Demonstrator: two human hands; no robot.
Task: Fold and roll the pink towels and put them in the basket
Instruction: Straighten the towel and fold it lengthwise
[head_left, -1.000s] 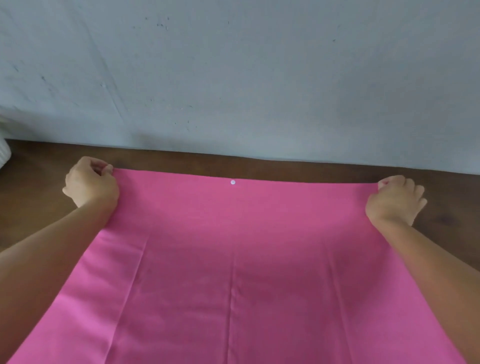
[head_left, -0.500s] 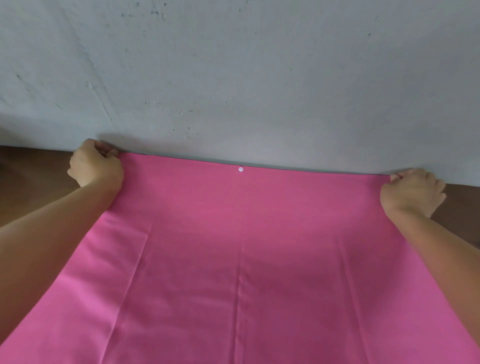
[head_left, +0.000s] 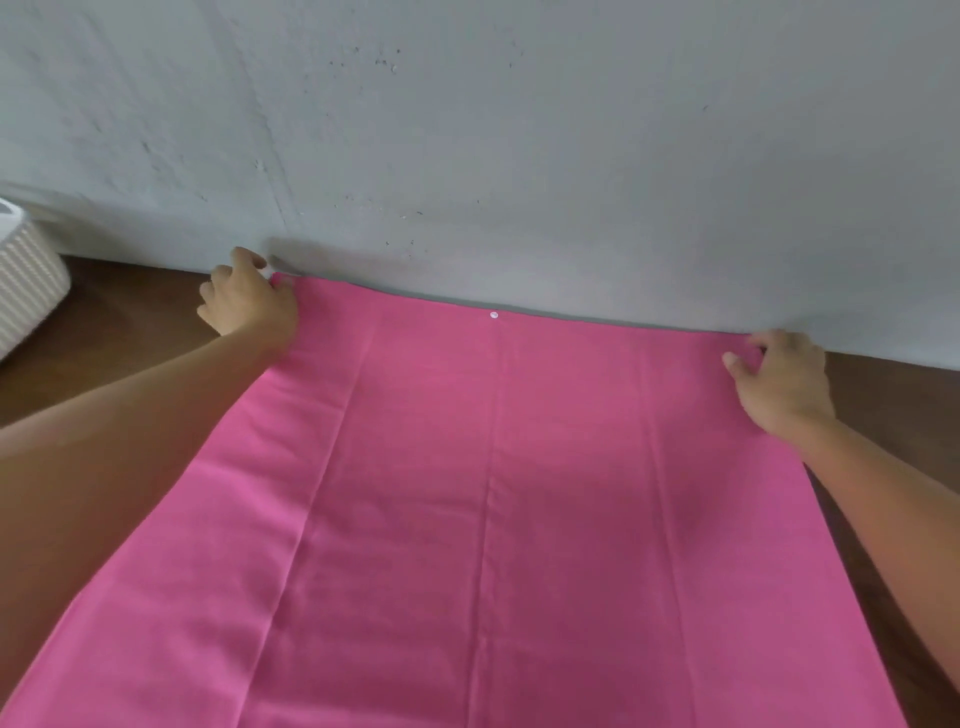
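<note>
A large pink towel (head_left: 493, 519) lies spread flat on the brown table (head_left: 130, 322), with its far edge against the grey wall. It shows lengthwise creases and a small white dot (head_left: 493, 315) at the middle of the far edge. My left hand (head_left: 244, 304) sits at the far left corner with spread fingers, and the corner shows beside it. My right hand (head_left: 779, 382) rests on the far right corner with loosely bent fingers. A white ribbed basket (head_left: 26, 291) stands at the left edge, mostly out of frame.
The grey wall (head_left: 519, 156) rises directly behind the table. Bare brown wood shows between the basket and the towel, and in a strip to the right of the towel (head_left: 893, 405).
The towel's far edge has been carried back to the wall and laid down. Both hands, earlier gripping the corners in fists, have loosened their fingers. The basket has come into view.
</note>
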